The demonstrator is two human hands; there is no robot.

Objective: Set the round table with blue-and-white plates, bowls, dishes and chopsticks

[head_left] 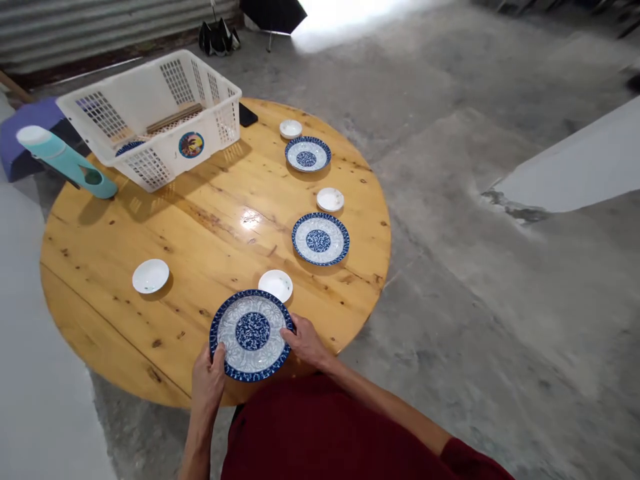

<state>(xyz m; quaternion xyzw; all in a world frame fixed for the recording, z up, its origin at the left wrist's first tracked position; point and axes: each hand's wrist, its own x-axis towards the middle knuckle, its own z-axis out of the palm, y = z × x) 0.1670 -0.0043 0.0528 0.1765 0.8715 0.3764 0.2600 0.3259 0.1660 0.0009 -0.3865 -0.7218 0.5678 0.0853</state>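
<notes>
Both my hands hold a blue-and-white patterned plate [253,332] by its rim, near the front edge of the round wooden table. My left hand [209,377] grips the lower left side, thumb on top. On the right side, my right hand [307,341] is closed on the rim. Just beyond this plate, partly covered by it, is a small white dish [276,285]. To the right lie two similar blue-rimmed plates, one nearer [321,239] and one farther [307,154], each with a small white dish behind it. Another white dish [151,276] sits at the left.
A white plastic basket [175,150] with wooden sticks and something blue inside stands at the table's back left. Beside it are a turquoise bottle [75,167] and a black phone [247,115]. A purple stool [30,133] is behind. A white pillar [575,157] rises at the right.
</notes>
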